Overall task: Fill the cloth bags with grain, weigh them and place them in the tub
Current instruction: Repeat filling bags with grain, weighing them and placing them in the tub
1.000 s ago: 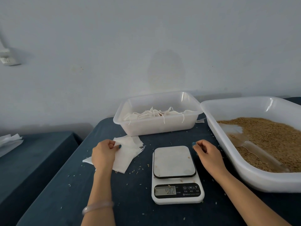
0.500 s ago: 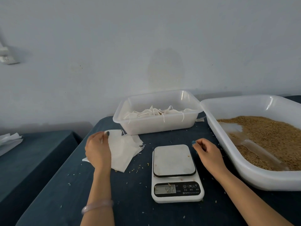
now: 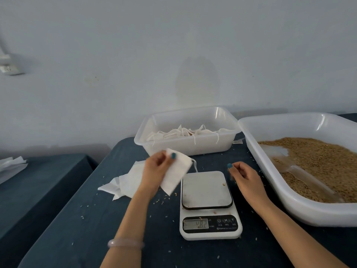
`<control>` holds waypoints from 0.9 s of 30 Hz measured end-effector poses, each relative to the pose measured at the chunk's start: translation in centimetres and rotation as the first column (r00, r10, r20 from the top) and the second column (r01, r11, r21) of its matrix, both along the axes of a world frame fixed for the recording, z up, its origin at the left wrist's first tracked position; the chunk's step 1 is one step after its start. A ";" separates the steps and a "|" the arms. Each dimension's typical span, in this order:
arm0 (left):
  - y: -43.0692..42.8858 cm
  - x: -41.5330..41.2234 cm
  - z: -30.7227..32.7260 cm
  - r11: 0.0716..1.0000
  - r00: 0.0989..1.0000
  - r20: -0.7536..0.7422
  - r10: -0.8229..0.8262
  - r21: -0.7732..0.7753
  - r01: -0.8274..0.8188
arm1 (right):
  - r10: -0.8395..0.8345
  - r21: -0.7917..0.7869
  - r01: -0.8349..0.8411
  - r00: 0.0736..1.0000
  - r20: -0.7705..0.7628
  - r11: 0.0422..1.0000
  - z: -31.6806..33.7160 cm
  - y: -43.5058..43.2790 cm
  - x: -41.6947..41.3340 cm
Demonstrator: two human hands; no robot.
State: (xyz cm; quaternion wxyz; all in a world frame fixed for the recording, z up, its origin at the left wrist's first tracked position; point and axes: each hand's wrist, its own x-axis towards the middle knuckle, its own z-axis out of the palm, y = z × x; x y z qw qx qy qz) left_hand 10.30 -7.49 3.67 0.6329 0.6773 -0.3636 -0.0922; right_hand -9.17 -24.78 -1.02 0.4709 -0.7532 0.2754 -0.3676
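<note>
Your left hand [image 3: 154, 171] pinches an empty cloth bag [image 3: 176, 171], limp and light, at centre frame above the bench [image 3: 96, 219]; take its drawstring mouth with your empty, loosely curled right hand [image 3: 244, 176].

Both forearms are bare, without sleeves. The nails are painted teal. A pale translucent bangle [image 3: 126, 243] circles the left wrist, left of the scale [image 3: 210, 206].

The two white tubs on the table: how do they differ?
The far tub holds tied cloth bags; the right tub holds loose brown grain and a clear scoop. The far tub looks smaller, the right tub larger and nearer. Both are white plastic, open-topped, on the dark table.
</note>
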 end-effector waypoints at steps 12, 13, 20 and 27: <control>-2.5 -3.5 -1.0 0.959 0.944 0.250 -0.214 0.240 0.154 | 0.304 -0.079 -0.308 0.951 -0.057 0.948 1.7 3.0 -0.4; -2.4 -3.4 -1.0 0.957 0.945 0.245 -0.215 0.247 0.154 | 0.288 -0.090 -0.292 0.956 -0.060 0.952 1.7 2.9 -0.3; -2.2 -3.6 -1.1 0.948 0.950 0.164 -0.267 0.219 0.229 | 0.178 -0.048 -0.177 0.984 0.019 0.983 1.7 2.2 -0.1; -2.2 -3.8 -1.1 0.958 0.953 0.191 -0.237 0.212 0.195 | 0.161 -0.093 -0.153 0.984 0.076 0.984 1.4 2.4 -0.1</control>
